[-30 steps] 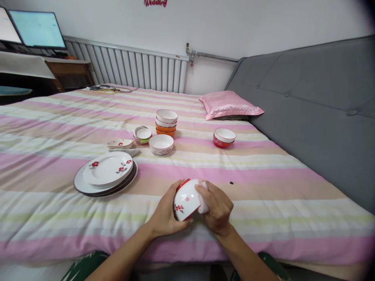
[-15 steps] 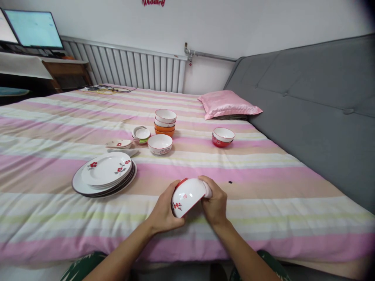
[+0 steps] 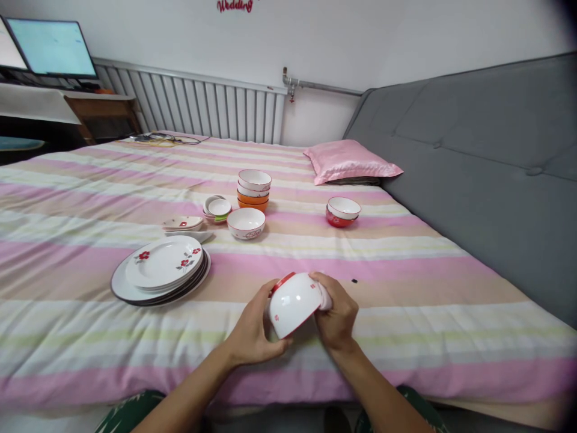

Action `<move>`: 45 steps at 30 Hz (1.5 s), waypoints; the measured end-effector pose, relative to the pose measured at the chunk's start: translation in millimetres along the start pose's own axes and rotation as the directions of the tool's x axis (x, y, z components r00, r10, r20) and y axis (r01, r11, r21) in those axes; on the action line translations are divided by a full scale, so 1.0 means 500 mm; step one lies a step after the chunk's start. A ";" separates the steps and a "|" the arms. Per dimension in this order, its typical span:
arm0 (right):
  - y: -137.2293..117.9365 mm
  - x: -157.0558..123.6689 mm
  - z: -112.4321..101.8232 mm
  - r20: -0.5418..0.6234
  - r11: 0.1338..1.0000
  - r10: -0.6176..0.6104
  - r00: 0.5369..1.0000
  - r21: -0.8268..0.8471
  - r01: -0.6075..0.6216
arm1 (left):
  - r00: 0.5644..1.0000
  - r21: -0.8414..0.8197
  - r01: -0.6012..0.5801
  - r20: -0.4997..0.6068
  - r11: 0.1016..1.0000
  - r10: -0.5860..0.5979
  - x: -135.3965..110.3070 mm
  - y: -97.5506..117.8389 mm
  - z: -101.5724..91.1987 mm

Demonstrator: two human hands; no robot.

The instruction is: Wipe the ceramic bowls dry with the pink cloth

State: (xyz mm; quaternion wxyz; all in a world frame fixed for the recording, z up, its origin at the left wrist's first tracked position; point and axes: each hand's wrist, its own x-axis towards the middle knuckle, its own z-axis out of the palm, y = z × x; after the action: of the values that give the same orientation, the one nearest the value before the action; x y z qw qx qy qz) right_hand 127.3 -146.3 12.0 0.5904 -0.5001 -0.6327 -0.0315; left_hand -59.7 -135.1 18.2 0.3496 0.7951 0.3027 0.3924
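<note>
A white bowl (image 3: 295, 304) with a red rim and small red marks is tilted on its side above the near part of the bed. My left hand (image 3: 256, 328) grips its left side, thumb below and fingers above. At its right edge my right hand (image 3: 337, 313) is closed on a pale pink cloth (image 3: 324, 297), pressed against the rim. Part of the cloth is hidden by the fingers. To the left lies a stack of plates (image 3: 164, 261) with red flowers. Beyond my hands stands a single white bowl (image 3: 246, 223).
Behind it rise stacked white and orange bowls (image 3: 253, 189), with small dishes (image 3: 219, 208) alongside. Boat-shaped dishes (image 3: 183, 223) lie near the plates. Two nested bowls (image 3: 343, 211) stand right. A small black piece (image 3: 354, 281) lies on the bedspread, a pink pillow (image 3: 351, 161) by the grey headboard (image 3: 473, 132).
The bowl has turned in my hands: the flower pattern on its outside has gone from view and small red marks show instead. Both hands have shifted slightly to the right.
</note>
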 end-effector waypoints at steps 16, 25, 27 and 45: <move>0.020 0.010 0.003 0.246 0.934 0.322 0.914 0.079 -0.350 | 0.992 -0.017 0.113 -0.062 0.993 -0.113 0.009 0.000 0.009; 0.047 0.025 -0.001 0.383 0.839 0.416 0.825 0.190 -0.511 | 0.951 0.110 0.150 -0.288 0.983 -0.112 -0.003 -0.026 0.010; 0.060 0.023 0.001 0.318 0.818 0.461 0.829 0.209 -0.535 | 0.926 0.240 0.147 -0.373 0.960 -0.049 -0.002 -0.039 0.002; -0.016 0.022 -0.014 0.203 0.987 -0.158 0.966 0.041 0.153 | 0.955 0.696 -0.211 -0.003 0.686 0.297 -0.001 -0.050 0.047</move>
State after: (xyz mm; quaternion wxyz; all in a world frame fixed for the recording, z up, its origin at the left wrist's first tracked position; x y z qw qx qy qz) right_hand 129.1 -148.0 27.0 0.5238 -0.4420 -0.7280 -0.0180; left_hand -45.3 -128.9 -12.4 -0.0469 0.8776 0.3329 0.3417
